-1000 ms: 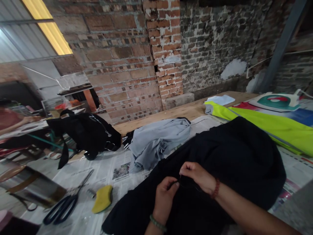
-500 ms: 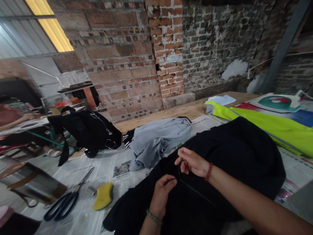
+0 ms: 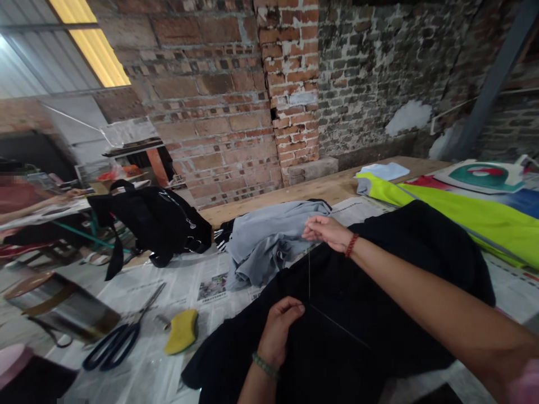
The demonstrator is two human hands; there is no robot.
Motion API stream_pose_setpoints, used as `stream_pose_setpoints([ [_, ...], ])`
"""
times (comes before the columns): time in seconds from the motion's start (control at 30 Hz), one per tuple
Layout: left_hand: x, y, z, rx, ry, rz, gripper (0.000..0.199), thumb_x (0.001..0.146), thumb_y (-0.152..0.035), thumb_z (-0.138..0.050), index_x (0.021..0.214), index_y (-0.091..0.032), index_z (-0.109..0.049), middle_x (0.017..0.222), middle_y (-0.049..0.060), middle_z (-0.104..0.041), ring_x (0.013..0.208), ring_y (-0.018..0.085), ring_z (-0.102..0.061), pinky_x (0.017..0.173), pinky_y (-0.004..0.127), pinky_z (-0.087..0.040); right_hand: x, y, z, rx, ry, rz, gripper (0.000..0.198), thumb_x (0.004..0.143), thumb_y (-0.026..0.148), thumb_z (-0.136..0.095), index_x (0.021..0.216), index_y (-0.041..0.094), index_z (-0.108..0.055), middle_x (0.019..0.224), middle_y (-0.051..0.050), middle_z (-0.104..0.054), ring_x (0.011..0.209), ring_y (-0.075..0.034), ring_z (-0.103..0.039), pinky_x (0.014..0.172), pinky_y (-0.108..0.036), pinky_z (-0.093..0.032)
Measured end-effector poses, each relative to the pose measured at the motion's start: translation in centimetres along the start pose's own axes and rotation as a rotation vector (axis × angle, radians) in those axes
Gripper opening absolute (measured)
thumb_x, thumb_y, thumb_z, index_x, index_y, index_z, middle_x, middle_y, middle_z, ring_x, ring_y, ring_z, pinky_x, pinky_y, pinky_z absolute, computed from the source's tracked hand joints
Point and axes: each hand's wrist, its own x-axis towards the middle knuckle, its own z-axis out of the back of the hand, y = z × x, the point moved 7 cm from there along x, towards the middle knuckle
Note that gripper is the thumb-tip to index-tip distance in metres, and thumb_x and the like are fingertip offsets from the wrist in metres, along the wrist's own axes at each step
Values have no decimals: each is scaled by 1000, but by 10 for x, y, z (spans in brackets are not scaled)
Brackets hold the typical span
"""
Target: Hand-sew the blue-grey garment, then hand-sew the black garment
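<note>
A large black cloth garment [image 3: 337,331] lies bunched in front of me, with a pale line running slantwise across it. My left hand [image 3: 280,328] is closed, thumb and forefinger pinching a fold of this garment. Above and a little right of it, my right hand [image 3: 326,231] is raised in a closed pinch. A thin pale thread [image 3: 309,275] hangs taut from its fingers down to the cloth beside my left fingertips. Whether a needle is in the right fingers is too small to tell.
Left on the newspaper-covered table are dark-handled scissors [image 3: 113,347], a yellow sponge [image 3: 182,331] and a metal can [image 3: 63,306]. Behind lie a black bag [image 3: 155,224] and grey cloth [image 3: 269,224]. An iron [image 3: 484,175] and a neon-yellow garment [image 3: 455,216] are right. Another person [image 3: 25,196] sits far left.
My right hand has risen up and away from the cloth, drawing out a longer stretch of thread. My left hand keeps its pinch in nearly the same place.
</note>
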Motion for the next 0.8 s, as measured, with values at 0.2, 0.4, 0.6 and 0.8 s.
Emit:
stream_pose_setpoints([
  [0.2, 0, 0, 0, 0, 11, -7, 14, 59, -22, -72, 62, -15, -60, 50, -5, -55, 45, 6, -48, 46, 17, -34, 25, 41, 39, -273, -287, 304, 10, 81, 18, -40, 81, 17, -50, 71, 0, -59, 73, -13, -60, 79, -32, -45],
  [0.4, -2, -2, 1, -4, -7, -5, 15, 56, -21, -73, 65, -16, -62, 51, -5, -57, 46, 8, -50, 48, 18, -36, 8, 51, 43, -571, -323, 522, 13, 77, 18, -47, 83, 19, -58, 92, -7, -61, 97, -22, -50, 93, -39, -30],
  [0.6, -3, -2, 5, -10, -47, -2, 16, 53, -19, -72, 66, -16, -64, 51, -4, -57, 48, 9, -50, 48, 19, -35, -46, 2, -35, -1105, 227, 726, 22, 84, 16, -40, 90, 20, -61, 84, -5, -61, 82, -17, -52, 78, -33, -34],
  [0.8, -3, -5, 2, 11, -42, -1, 15, 50, -19, -73, 61, -16, -64, 48, -6, -54, 46, 7, -47, 48, 18, -33, -90, -37, -65, -1312, 590, 675, 21, 86, 20, -42, 92, 24, -61, 74, -1, -57, 68, -12, -50, 68, -27, -28],
])
